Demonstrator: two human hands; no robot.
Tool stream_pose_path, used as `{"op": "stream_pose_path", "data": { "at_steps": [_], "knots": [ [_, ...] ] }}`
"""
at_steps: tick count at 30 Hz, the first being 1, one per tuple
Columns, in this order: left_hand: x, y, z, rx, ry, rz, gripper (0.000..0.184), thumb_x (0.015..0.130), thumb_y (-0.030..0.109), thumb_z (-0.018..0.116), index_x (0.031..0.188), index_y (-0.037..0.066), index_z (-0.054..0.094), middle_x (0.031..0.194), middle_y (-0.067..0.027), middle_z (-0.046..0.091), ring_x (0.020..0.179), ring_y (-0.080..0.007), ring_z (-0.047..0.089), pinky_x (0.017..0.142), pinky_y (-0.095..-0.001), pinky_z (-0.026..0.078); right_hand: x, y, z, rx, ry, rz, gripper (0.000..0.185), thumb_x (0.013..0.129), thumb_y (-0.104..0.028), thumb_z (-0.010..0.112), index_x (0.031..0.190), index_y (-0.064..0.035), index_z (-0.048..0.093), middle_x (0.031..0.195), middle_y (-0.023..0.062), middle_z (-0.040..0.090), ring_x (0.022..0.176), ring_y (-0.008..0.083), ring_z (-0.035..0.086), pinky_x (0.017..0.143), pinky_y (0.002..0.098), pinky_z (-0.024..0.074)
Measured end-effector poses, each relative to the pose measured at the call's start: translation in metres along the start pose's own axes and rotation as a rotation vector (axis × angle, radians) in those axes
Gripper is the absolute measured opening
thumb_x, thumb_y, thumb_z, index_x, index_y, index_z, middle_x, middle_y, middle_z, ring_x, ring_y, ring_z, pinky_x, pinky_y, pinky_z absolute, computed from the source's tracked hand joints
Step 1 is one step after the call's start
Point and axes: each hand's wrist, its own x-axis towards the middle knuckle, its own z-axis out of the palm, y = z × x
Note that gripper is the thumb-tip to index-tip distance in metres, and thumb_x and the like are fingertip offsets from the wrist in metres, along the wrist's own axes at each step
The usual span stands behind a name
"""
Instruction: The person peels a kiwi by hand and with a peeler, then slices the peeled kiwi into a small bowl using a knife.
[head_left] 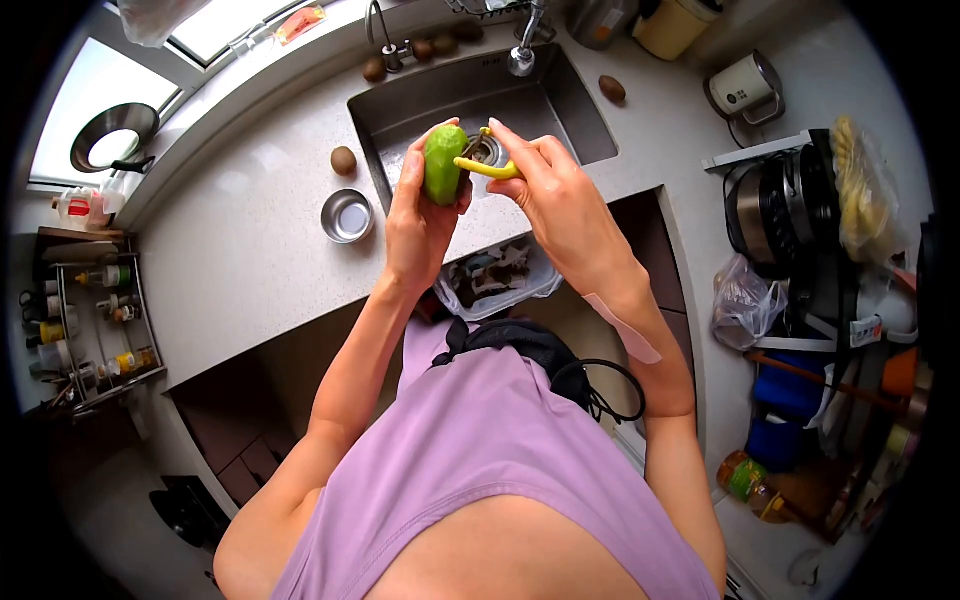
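Note:
Over the near edge of the steel sink (pixel 375 120), my left hand (pixel 412 225) grips a green, mostly peeled kiwi (pixel 443 160) that stands upright in its fingers. My right hand (pixel 565 195) is closed round a yellow peeler (pixel 487 168), its blade close against the fruit's right side. Whether the blade touches the flesh I cannot tell. Below my hands, a plastic bin (pixel 548 278) holds dark scraps. On the counter to the left are a small metal bowl (pixel 347 216) and an unpeeled brown kiwi (pixel 343 160).
Several brown kiwis (pixel 423 50) lie behind the sink by the thin tap (pixel 393 55). Another kiwi (pixel 612 89) sits right of the sink, near a white kettle (pixel 745 87). A spice rack (pixel 105 320) stands far left; a crowded shelf (pixel 800 250) is at right.

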Motion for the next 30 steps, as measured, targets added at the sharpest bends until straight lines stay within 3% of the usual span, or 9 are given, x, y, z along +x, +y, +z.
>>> {"op": "stream_pose_path", "data": {
  "at_steps": [6, 13, 15, 28, 30],
  "knots": [
    [0.0, 0.005, 0.009, 0.03, 0.029, 0.04, 0.048, 0.101, 0.04, 0.037, 0.136, 0.007, 0.044, 0.113, -0.0038, 0.054, 0.091, -0.0089, 0.046, 0.073, -0.0241, 0.038, 0.005, -0.009, 0.001, -0.165, 0.085, -0.025, 0.04, 0.088, -0.017, 0.065, 0.124, -0.0028, 0.056, 0.094, 0.0122, 0.058, 0.079, 0.0281, 0.066, 0.065, 0.0363, 0.0541],
    [0.0, 0.008, 0.011, 0.055, 0.048, 0.065, 0.049, 0.101, 0.041, 0.037, 0.136, 0.007, 0.044, 0.112, -0.0036, 0.054, 0.089, -0.0084, 0.046, 0.073, -0.0239, 0.039, 0.008, -0.013, 0.0, -0.228, 0.08, -0.032, 0.04, 0.089, -0.019, 0.064, 0.124, -0.0022, 0.056, 0.094, 0.0112, 0.057, 0.079, 0.0262, 0.066, 0.065, 0.0347, 0.0544],
    [0.0, 0.008, 0.01, 0.052, 0.043, 0.063, 0.049, 0.101, 0.041, 0.037, 0.136, 0.007, 0.044, 0.112, -0.0035, 0.054, 0.089, -0.0083, 0.046, 0.074, -0.0238, 0.039, 0.007, -0.014, 0.001, -0.137, 0.1, -0.014, 0.044, 0.087, -0.005, 0.064, 0.129, -0.0065, 0.054, 0.09, 0.014, 0.056, 0.074, 0.0286, 0.061, 0.064, 0.0395, 0.0485],
    [0.002, 0.002, 0.007, -0.059, 0.017, 0.098, 0.047, 0.103, 0.039, 0.035, 0.136, 0.006, 0.042, 0.11, -0.0059, 0.057, 0.096, -0.0103, 0.053, 0.077, -0.0247, 0.041, 0.007, -0.021, 0.004, -0.093, 0.105, 0.011, 0.043, 0.087, -0.006, 0.064, 0.129, -0.0046, 0.053, 0.092, 0.0143, 0.055, 0.074, 0.0296, 0.062, 0.063, 0.0394, 0.0499],
    [0.003, 0.001, 0.008, -0.075, 0.023, 0.104, 0.047, 0.103, 0.039, 0.035, 0.136, 0.005, 0.042, 0.11, -0.0059, 0.057, 0.096, -0.0104, 0.053, 0.077, -0.025, 0.041, 0.007, -0.021, 0.004, -0.172, 0.084, -0.01, 0.043, 0.088, -0.016, 0.064, 0.126, -0.0001, 0.052, 0.094, 0.0141, 0.055, 0.08, 0.0279, 0.066, 0.066, 0.0347, 0.0542]
  ]
}}
